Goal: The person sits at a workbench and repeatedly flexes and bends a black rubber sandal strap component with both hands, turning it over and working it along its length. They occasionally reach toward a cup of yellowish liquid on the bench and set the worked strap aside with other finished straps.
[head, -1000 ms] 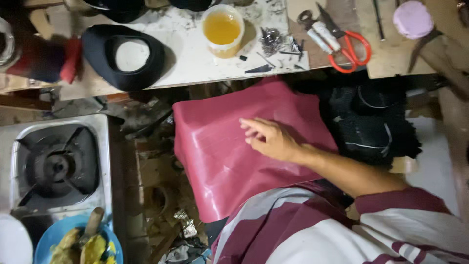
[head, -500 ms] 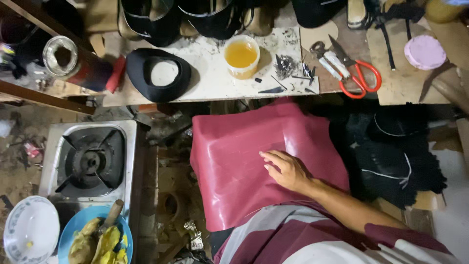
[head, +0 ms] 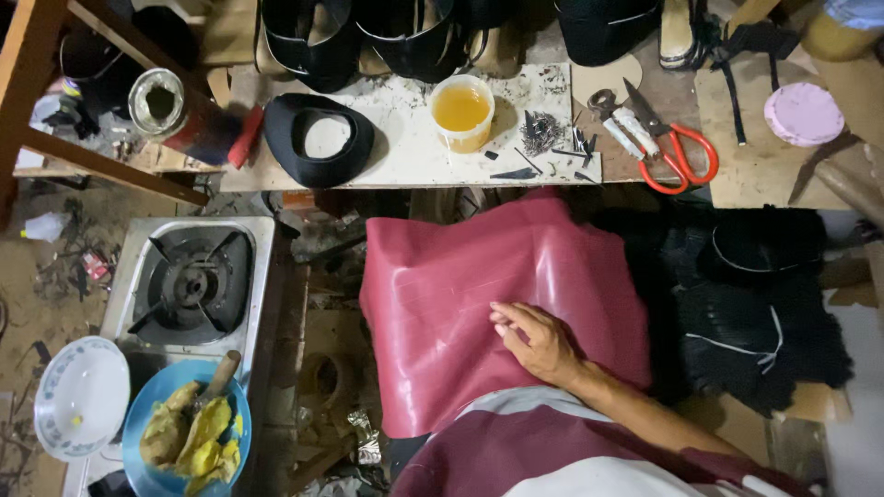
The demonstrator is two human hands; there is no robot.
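A dark red leather-like sheet (head: 479, 294) lies draped over my lap, below the work board. My right hand (head: 539, 340) rests flat on the sheet's lower middle, fingers stretched to the left and holding nothing. Its forearm comes in from the lower right, over my striped maroon and white shirt (head: 571, 451). My left hand is out of sight.
A white board (head: 405, 147) carries a black oval piece (head: 318, 138), a tub of yellow liquid (head: 460, 110), small scraps and red-handled scissors (head: 668, 147). Black shoe parts (head: 764, 304) lie at the right. A gas stove (head: 189, 281), a blue plate of food (head: 184, 433) and a white plate (head: 81, 396) sit at the left.
The view has shifted, so everything sits lower and further right in the picture. My right hand stays on the red sheet, slightly lower on it.
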